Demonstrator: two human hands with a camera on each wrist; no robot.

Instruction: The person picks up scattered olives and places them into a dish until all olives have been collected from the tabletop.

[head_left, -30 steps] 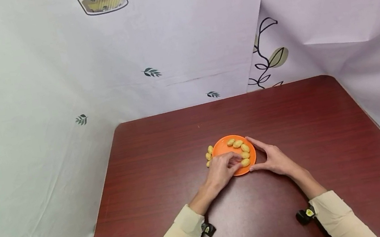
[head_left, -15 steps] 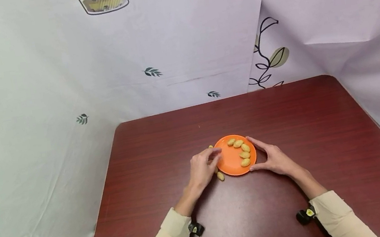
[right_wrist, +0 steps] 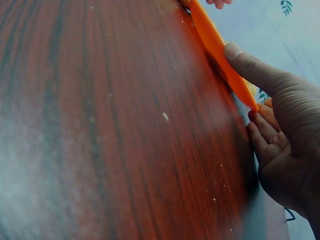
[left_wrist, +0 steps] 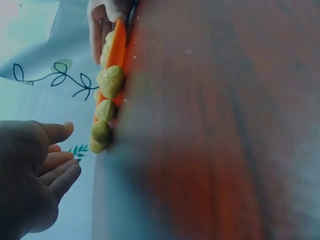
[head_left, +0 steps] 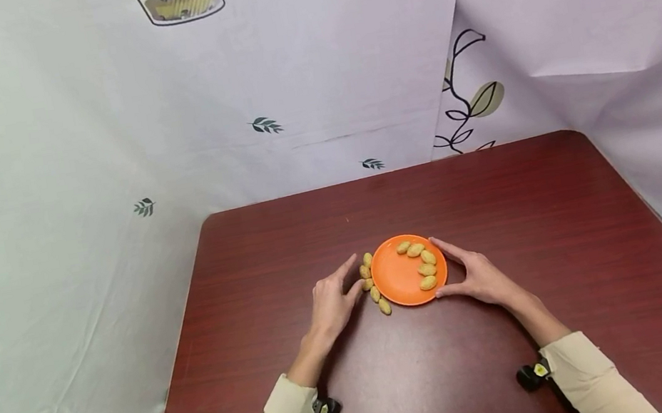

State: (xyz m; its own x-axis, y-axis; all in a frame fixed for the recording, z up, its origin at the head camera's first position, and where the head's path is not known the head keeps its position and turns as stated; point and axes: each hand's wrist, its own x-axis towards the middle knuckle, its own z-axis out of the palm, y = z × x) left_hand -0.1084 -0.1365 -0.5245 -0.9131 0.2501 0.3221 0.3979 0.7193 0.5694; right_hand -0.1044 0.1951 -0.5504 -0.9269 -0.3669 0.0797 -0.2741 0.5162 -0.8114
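Observation:
An orange plate point(head_left: 393, 282) lies on the table, with several small yellow-tan lumpy ovals, like unshelled peanuts point(head_left: 428, 258), in a curve along its right side. Beside its left rim, several more of these peanuts point(head_left: 375, 294) form a curved row on the tabletop. My right hand point(head_left: 479, 277) holds the plate's right edge, thumb at the near side and fingers at the far side. In the right wrist view its thumb point(right_wrist: 245, 60) touches the rim. My left hand point(head_left: 330, 304) is just left of the row, thumb and fingers spread and nothing held. Whether its thumb touches a peanut, I cannot tell.
The dark red wood-grain table point(head_left: 273, 252) extends around the plate. White printed sheets point(head_left: 311, 79) hang behind it and along both sides. A small black camera point(head_left: 327, 408) sits at the left wrist, another camera point(head_left: 530, 377) at the right.
My left hand has moved left from over the plate to outside the loose row, its fingers spreading and uncovering the row. The right hand stays at the plate, and the peanuts on it look unmoved.

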